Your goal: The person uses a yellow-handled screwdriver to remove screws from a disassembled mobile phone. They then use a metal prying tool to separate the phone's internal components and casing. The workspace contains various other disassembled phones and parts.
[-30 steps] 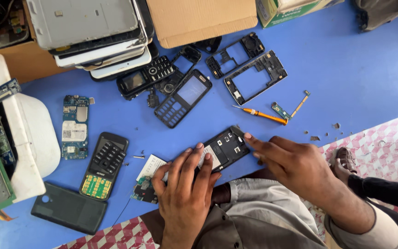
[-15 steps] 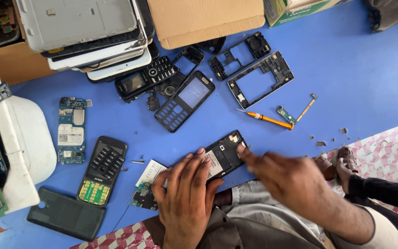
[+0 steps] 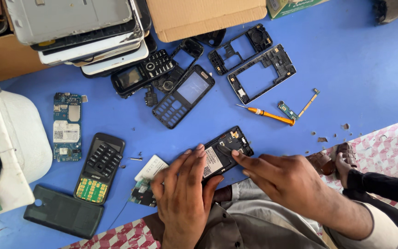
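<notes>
Black phone body [image 3: 224, 154] — both hands press it

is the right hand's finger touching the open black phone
Touching. The head view shows the right hand with a fingertip pressed onto the open back of the black phone, no gap visible; the left hand also rests on it.

Opened black phone body [image 3: 226, 150], back cover off, lies flat and face down on blue table [image 3: 360, 69], tilted diagonally with its upper end toward the orange screwdriver [image 3: 268, 114], below and left of that tool. White label sticker shows in the battery bay; bare circuitry and a small gold part at upper end. Lower end hidden under fingers.
</notes>
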